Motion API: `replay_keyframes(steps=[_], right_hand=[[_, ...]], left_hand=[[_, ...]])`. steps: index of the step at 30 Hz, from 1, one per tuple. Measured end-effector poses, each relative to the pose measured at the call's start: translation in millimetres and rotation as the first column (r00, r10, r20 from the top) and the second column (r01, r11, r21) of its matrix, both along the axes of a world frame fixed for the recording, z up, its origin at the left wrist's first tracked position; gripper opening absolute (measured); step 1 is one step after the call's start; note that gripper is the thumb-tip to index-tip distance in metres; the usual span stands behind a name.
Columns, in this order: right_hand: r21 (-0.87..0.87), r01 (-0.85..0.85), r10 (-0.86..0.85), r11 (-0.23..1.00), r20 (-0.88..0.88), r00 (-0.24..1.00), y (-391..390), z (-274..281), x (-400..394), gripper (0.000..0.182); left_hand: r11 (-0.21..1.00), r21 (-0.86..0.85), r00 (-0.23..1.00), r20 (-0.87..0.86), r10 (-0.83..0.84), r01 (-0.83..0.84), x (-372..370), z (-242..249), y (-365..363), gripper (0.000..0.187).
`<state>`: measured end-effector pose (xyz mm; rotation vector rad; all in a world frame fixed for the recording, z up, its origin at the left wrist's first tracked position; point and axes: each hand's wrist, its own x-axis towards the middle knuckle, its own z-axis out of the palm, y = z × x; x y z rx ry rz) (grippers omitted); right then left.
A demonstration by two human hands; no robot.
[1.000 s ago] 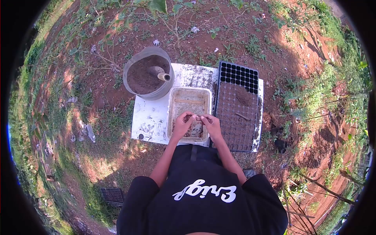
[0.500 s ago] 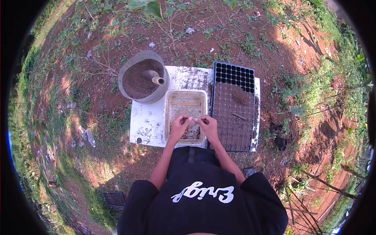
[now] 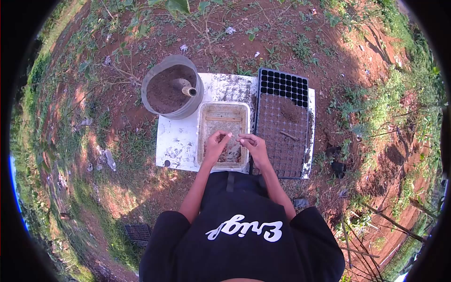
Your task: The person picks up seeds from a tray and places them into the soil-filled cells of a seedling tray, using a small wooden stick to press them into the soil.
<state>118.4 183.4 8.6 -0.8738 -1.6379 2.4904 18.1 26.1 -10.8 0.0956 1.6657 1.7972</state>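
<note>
My left hand (image 3: 216,144) is over the left side of a shallow rectangular tub (image 3: 201,136), its thumb and forefinger pinched together. Over the tub's right side, my right hand (image 3: 255,145) is pinched as well, its fingertips a short gap from the left ones. Whatever either pinch holds is too small to make out. Inside the tub lie dark reddish bits near the bottom end, and a thin stick (image 3: 223,119) spans its upper part. Right of my right hand is a black seedling tray (image 3: 284,81), most of its cells filled with soil.
A grey bucket (image 3: 199,96) of soil with a handled scoop (image 3: 189,91) stands at the white board's (image 3: 176,141) upper left corner. A short twig (image 3: 289,136) and a soil heap (image 3: 290,110) lie on the seedling tray. Another cell tray (image 3: 137,233) rests on the ground at lower left.
My hands have drawn apart from nearly touching, leaving a small gap between the fingertips. My right hand has shifted slightly to the right. The whole view has tilted a little.
</note>
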Motion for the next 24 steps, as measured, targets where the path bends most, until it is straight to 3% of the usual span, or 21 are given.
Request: replay_keyframes(steps=[5, 6, 8, 13, 15, 17, 19, 20, 24], right_hand=[[0.327, -0.031, 0.055, 0.945, -0.066, 0.996, 8, 0, 5, 0.020], [0.327, -0.027, 0.051, 0.945, -0.065, 0.997, 10, 2, 8, 0.020], [0.463, -0.022, 0.010, 0.886, 0.030, 1.000, 15, 8, 13, 0.017], [0.500, 0.027, -0.045, 0.865, 0.022, 0.999, 27, 15, 22, 0.013], [0.392, 0.059, -0.075, 0.918, 0.025, 0.997, 34, 10, 24, 0.011], [0.395, 0.033, -0.074, 0.918, 0.089, 0.993, 43, 3, 31, 0.010], [0.270, 0.117, -0.127, 0.956, 0.018, 0.992, 54, -6, 32, 0.012], [0.261, 0.127, -0.152, 0.957, 0.075, 0.986, 62, 6, 32, 0.013], [0.342, 0.207, -0.254, 0.916, 0.096, 0.963, 107, -3, 33, 0.014]], left_hand=[[0.992, -0.035, 0.988, 0.093, -0.121, 0.124, 5, 15, 19, 0.012], [0.991, -0.034, 0.988, 0.094, -0.125, 0.128, 7, 15, 23, 0.012], [0.987, 0.032, 0.983, 0.095, -0.159, 0.157, 10, 16, 31, 0.013], [0.974, 0.081, 0.963, 0.153, -0.221, 0.211, 17, 15, 49, 0.012], [0.977, 0.090, 0.965, 0.163, -0.204, 0.192, 20, 13, 61, 0.013], [0.973, 0.075, 0.953, 0.196, -0.230, 0.219, 22, 9, 70, 0.013], [0.985, 0.055, 0.973, 0.157, -0.170, 0.163, 24, 7, 82, 0.013], [0.988, 0.056, 0.979, 0.132, -0.153, 0.147, 23, 5, 89, 0.014], [0.972, -0.055, 0.971, -0.052, -0.233, 0.230, 21, 2, 119, 0.017]])
